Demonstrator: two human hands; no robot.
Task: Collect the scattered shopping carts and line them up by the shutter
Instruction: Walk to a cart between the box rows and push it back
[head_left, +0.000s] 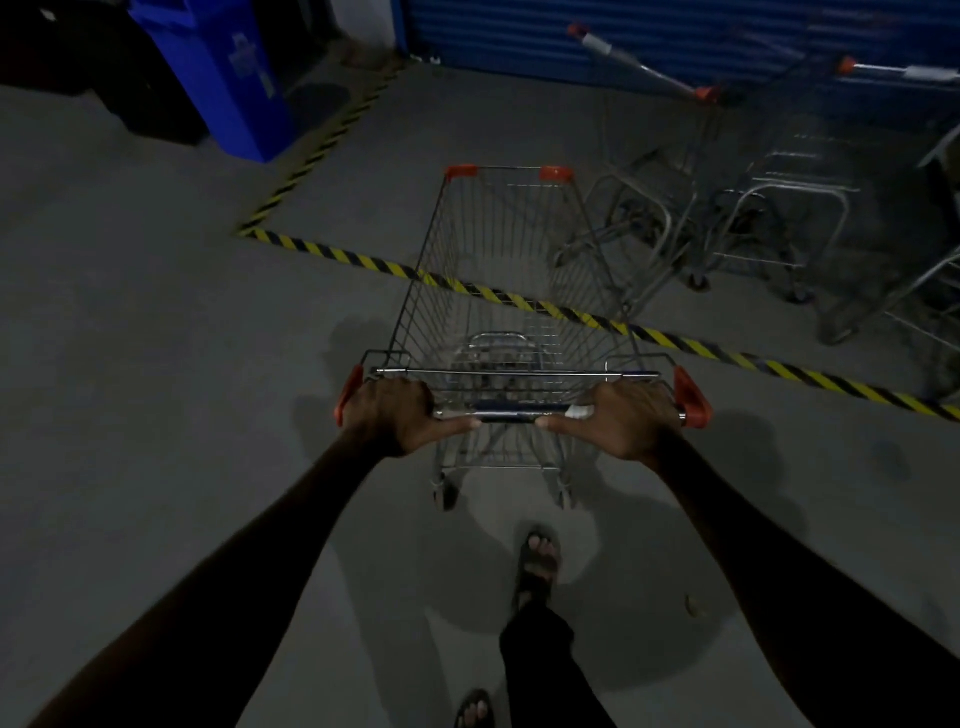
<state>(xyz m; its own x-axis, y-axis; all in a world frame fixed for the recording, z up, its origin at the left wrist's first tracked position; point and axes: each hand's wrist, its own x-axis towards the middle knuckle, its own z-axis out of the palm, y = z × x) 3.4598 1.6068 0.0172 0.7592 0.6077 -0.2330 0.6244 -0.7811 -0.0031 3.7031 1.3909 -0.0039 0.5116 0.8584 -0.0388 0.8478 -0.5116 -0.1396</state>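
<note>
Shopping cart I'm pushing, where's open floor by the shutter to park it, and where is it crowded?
Free: bare floor ahead-left of the shopping cart, inside the striped tape, between the blue bin and the parked carts, up to the shutter. Crowded: the right side, where the parked carts stand close together. Both the left hand and right hand grip its handle.

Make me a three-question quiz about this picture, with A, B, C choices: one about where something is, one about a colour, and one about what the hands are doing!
1. Where are the parked carts?
A. left, by the bin
B. right, by the shutter
C. behind the person

2. What colour is the shutter?
A. blue
B. red
C. white

3. What are the hands doing?
A. hanging loose
B. one grips, one waves
C. both grip the cart handle

Answers:
1 B, they stand ahead on the right, against the shutter.
2 A, its slats are blue.
3 C, the left hand and right hand curl round the handle.
</note>
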